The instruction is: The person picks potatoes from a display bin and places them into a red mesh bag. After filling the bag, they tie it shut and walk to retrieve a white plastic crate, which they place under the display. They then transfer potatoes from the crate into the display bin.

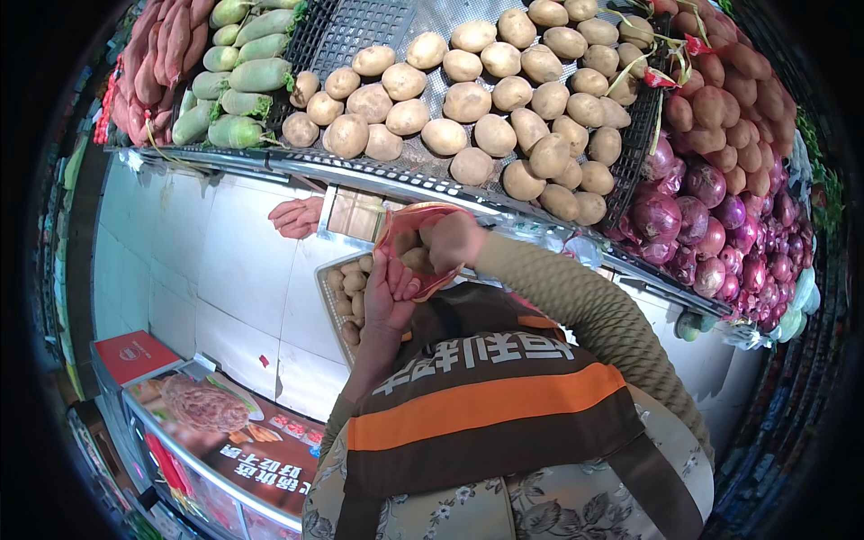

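My left hand (395, 283) grips the rim of a red mesh bag (422, 212), held in front of my apron (486, 398). Potatoes (416, 259) lie inside it. My right hand (459, 241), blurred, is at the right side of the bag's mouth; whether it holds a potato I cannot tell. Beyond the bag, loose potatoes (467, 102) lie spread on the display stand, partly on black plastic crates (351, 40). A pale basket (326, 297) with more potatoes stands low, left of my left forearm.
Green radishes (260, 74) and sweet potatoes (165, 54) lie at the left of the stand, red onions (695, 219) and reddish potatoes (736, 101) at the right. The stand's metal edge (270, 162) runs across. A freezer cabinet (229, 432) stands lower left on the tiled floor (236, 270).
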A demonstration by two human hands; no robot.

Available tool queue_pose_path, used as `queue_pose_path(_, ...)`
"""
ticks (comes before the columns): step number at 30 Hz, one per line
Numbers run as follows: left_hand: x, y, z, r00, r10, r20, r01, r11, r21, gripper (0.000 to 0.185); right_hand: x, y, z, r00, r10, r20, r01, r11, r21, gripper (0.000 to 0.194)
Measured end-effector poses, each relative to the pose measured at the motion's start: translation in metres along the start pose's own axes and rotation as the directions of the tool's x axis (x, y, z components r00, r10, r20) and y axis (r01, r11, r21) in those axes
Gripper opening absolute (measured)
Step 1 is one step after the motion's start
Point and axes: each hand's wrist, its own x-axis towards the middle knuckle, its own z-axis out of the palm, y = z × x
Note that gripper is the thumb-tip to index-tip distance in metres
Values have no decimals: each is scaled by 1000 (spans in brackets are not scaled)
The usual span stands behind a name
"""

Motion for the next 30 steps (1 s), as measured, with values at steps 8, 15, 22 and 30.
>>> queue_pose_path(8,6,1,-3,1000,-10,-11,10,1000,11,25,28,-13,32,991,87,104,-41,922,-384,37)
queue_pose_path(15,10,10,9,1000,1,18,-2,999,38,27,8,40,21,981,-163,-104,181,963,198,35)
queue_pose_path(22,13,3,13,999,-47,-18,47,999,1,32,25,21,26,955,54,-291,-92,989,-118,37)
queue_pose_path(30,15,3,16,998,22,-55,-18,997,75,47,14,30,46,915,-78,-397,-5,979,-205,29)
